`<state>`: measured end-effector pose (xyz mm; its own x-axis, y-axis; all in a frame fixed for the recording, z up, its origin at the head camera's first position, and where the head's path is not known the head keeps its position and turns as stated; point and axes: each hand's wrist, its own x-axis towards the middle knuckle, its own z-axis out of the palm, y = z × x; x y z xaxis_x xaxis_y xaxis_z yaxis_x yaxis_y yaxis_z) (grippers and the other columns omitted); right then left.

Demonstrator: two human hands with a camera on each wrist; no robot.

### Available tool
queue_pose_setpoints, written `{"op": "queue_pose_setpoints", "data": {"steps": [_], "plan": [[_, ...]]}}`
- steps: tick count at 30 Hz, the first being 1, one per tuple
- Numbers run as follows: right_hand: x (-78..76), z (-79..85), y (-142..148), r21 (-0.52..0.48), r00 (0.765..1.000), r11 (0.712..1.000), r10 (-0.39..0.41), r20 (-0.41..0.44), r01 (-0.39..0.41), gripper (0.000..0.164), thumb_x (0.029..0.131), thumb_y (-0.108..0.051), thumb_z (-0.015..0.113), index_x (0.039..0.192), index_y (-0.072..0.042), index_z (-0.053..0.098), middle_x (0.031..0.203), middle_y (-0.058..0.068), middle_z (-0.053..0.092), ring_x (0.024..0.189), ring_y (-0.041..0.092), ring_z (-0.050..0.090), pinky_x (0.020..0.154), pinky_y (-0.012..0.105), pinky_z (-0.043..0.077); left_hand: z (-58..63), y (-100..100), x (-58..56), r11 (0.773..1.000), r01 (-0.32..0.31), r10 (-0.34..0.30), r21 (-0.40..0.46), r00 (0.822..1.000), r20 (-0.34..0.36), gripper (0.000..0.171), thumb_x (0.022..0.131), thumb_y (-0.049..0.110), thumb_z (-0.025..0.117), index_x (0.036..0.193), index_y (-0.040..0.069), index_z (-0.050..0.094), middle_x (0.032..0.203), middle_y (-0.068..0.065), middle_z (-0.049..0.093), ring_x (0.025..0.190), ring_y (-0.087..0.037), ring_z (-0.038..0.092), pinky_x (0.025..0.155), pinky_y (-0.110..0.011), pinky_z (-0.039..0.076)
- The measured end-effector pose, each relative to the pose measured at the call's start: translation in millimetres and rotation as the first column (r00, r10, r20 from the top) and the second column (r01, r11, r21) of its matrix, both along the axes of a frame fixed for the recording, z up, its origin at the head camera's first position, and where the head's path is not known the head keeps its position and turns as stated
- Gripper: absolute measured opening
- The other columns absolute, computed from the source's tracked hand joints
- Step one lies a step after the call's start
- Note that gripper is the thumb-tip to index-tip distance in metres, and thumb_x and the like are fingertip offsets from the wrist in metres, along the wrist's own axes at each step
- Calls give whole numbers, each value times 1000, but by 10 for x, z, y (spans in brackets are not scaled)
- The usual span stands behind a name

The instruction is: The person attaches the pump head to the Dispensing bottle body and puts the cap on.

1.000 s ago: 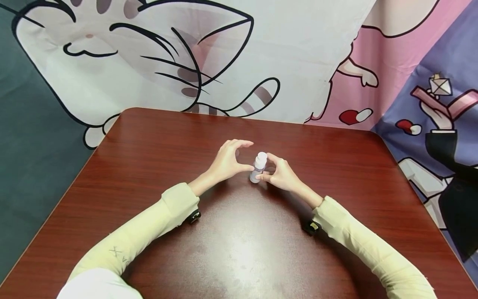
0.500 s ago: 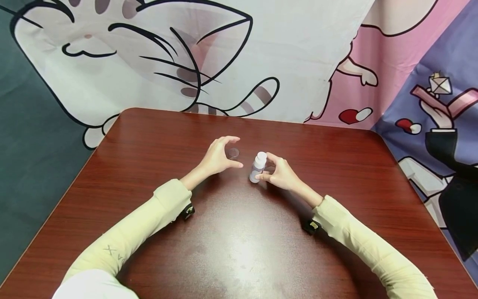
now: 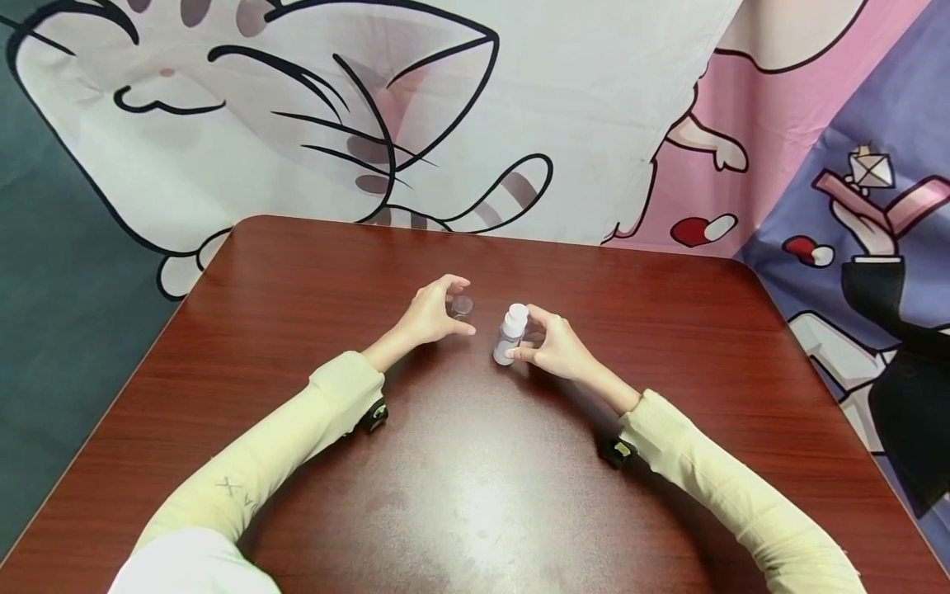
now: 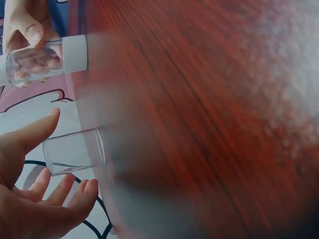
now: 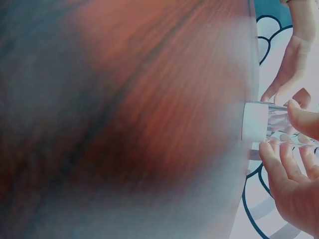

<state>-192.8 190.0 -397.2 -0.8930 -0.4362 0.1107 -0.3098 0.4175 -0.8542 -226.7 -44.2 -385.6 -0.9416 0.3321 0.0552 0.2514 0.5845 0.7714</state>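
A small clear bottle with a white top and white base (image 3: 514, 324) stands upright on the table. My right hand (image 3: 558, 346) holds it from the right between thumb and fingers. To its left, a short clear cup-shaped cap (image 3: 463, 305) stands on the table, apart from the bottle. My left hand (image 3: 428, 317) is around this cap, thumb and fingers spread. In the left wrist view the thumb is clear of the cap (image 4: 75, 152), and the fingertips lie close to its other side; whether they touch it I cannot tell.
The dark red wooden table (image 3: 356, 272) has its far edge behind both hands. A cloth printed with a cartoon cat (image 3: 594, 115) hangs behind it. Dark wrist devices (image 3: 618, 451) sit under both sleeve cuffs.
My left hand has drawn left, away from the bottle, and the clear cap now shows between its thumb and fingers. My right hand stays on the bottle.
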Motion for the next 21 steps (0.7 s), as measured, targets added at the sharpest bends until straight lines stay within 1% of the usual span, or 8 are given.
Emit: {"op": "queue_pose_setpoints", "data": {"steps": [7, 15, 21], "plan": [[-6, 7, 4, -4, 1000, 1000, 3, 15, -3, 49, 73, 5, 79, 115, 6, 54, 109, 23, 65, 99, 35, 67, 82, 35, 58, -8, -10, -36, 1000, -14, 14, -13, 1000, 21, 66, 70, 9, 84, 128, 4, 52, 126, -17, 61, 112, -32, 61, 101, -46, 45], [-18, 3, -2, -6, 1000, 1000, 4, 10, -4, 47, 72, 7, 78, 113, 7, 54, 107, 23, 66, 99, 35, 67, 82, 35, 58, -16, -10, -30, 999, -18, 19, -41, 999, 32, 61, 71, 11, 83, 125, 4, 55, 120, -17, 63, 107, -31, 62, 96, -43, 48], [-17, -1, -1, 2, 1000, 1000, -5, 10, 5, 46, 72, 7, 78, 112, 6, 54, 106, 23, 67, 99, 35, 67, 81, 33, 58, -38, -5, -33, 999, -20, 21, -39, 999, 45, 57, 73, 10, 82, 124, 3, 56, 116, -16, 64, 103, -30, 63, 92, -41, 49]]}}
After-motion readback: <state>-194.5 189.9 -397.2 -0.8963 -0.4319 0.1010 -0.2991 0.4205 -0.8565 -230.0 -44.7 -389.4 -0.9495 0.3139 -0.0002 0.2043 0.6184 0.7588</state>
